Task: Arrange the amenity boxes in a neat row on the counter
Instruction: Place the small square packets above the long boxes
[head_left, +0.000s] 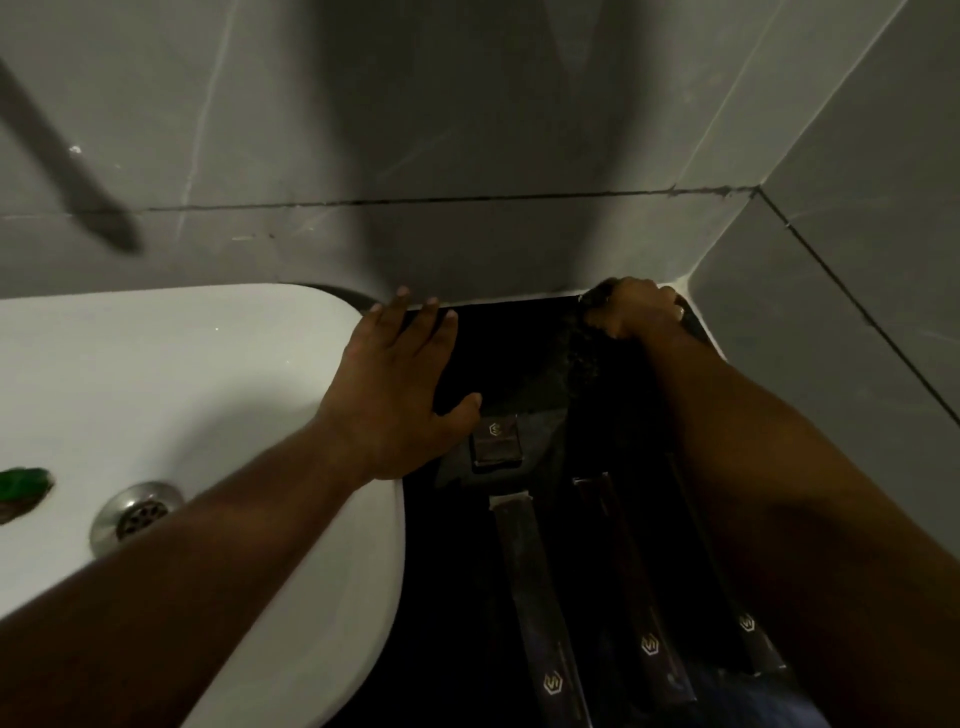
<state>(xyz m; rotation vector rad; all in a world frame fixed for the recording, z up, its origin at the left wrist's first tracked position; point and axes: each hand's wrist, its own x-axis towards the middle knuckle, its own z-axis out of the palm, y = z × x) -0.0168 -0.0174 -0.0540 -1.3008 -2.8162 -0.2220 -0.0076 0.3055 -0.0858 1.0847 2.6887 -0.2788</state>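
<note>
Three long dark amenity boxes with gold hexagon logos lie side by side on the black counter (447, 571): one on the left (535, 597), one in the middle (631, 587), one on the right (727, 587), partly under my right forearm. A small square dark box (496, 441) sits behind them. My left hand (397, 395) lies flat and open on the sink rim, its thumb close to the small box. At the back corner my right hand (636, 309) is closed on something dark; the dim light hides what it is.
A white sink (182, 374) with a metal drain (136, 514) fills the left side, a green object (23, 483) lying in the basin. Grey tiled walls (467, 130) close in the counter at the back and the right.
</note>
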